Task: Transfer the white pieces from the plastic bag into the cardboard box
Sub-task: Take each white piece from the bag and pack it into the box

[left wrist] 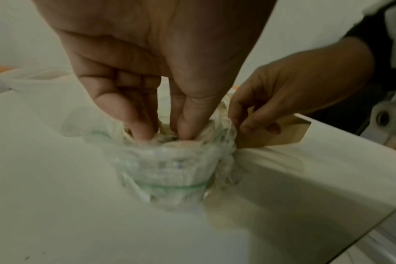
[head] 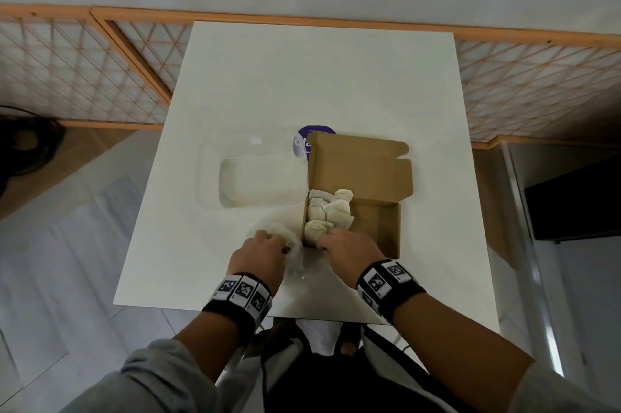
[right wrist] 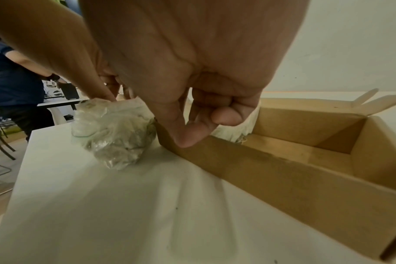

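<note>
The crumpled clear plastic bag (left wrist: 170, 169) lies on the white table just left of the open cardboard box (head: 386, 227). My left hand (left wrist: 165, 135) has its thumb and fingers dug into the bag's mouth, pinching a white piece inside. Several white pieces (head: 326, 211) are piled in the left part of the box; its right part shows bare floor. My right hand (right wrist: 199, 130) grips the box's near wall (right wrist: 283, 171) at the left corner, thumb outside, fingers curled inside against a white piece (right wrist: 237, 128). The bag (right wrist: 111, 132) touches that corner.
A clear plastic tub (head: 255, 177) lies left of the box's raised lid flap (head: 359, 167). A purple round label (head: 314, 135) peeks out behind the flap. The table's near edge (head: 201, 308) is close to my wrists. Another person (right wrist: 11, 80) stands beyond the table.
</note>
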Demonstrator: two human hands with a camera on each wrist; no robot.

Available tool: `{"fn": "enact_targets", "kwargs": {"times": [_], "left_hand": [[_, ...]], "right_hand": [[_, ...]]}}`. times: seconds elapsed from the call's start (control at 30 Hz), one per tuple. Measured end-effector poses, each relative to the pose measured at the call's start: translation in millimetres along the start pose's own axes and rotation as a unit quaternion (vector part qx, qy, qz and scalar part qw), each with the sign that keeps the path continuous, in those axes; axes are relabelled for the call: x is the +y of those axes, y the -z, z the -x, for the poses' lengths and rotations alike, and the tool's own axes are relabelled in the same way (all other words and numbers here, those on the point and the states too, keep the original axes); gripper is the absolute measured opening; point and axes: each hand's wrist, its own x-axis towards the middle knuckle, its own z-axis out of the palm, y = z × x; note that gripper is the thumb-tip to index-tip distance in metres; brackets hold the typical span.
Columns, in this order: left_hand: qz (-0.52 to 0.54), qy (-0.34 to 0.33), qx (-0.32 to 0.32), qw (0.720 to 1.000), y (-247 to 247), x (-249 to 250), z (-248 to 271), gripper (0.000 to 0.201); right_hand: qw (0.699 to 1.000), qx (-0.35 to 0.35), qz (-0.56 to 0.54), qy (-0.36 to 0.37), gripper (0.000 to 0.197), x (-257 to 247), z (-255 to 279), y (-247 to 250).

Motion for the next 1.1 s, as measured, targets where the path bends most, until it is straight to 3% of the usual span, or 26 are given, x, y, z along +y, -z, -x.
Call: {"fn": "enact_targets", "kwargs": {"times": [0.13,0.3,0.43,0.53,0.6,0.7,0.83,1.0,1.1], "left_hand": [[-0.008,-0.052,0.001,0.999,-4,-3,-6,0.042],[-0.016,-0.103,0.008,0.994,-4,-2,-9,0.032],[0.096,-0.064,0.03,0.993,12,-4,-2,0.023],[0.226,-0.037,0.039,0.973,33,-12,11,0.016],[0.342,-0.033,0.024,0.939,49,-17,20,0.01],[0.514,-0.028,-0.004,0.858,74,-14,35,0.008],[0.652,-0.04,-0.038,0.756,107,0,54,0.009],[0.726,-0.078,-0.029,0.683,139,8,73,0.023],[0.746,-0.091,-0.027,0.66,149,7,78,0.024]], "right_hand": [[1.0,0.002,-0.01,-0.01,0.028,-2,3,0],[0.998,0.046,-0.041,-0.024,0.018,1,24,15],[0.993,0.097,-0.062,-0.024,0.016,3,39,30],[0.99,0.106,-0.089,-0.016,0.014,-2,46,46],[0.985,0.12,-0.123,-0.009,0.013,-10,49,59],[0.967,0.14,-0.214,-0.005,0.02,-26,52,82],[0.928,0.118,-0.353,0.012,0.032,-50,61,112],[0.88,0.15,-0.446,0.069,0.008,-67,68,131],[0.861,0.163,-0.475,0.084,0.003,-71,72,138]]}}
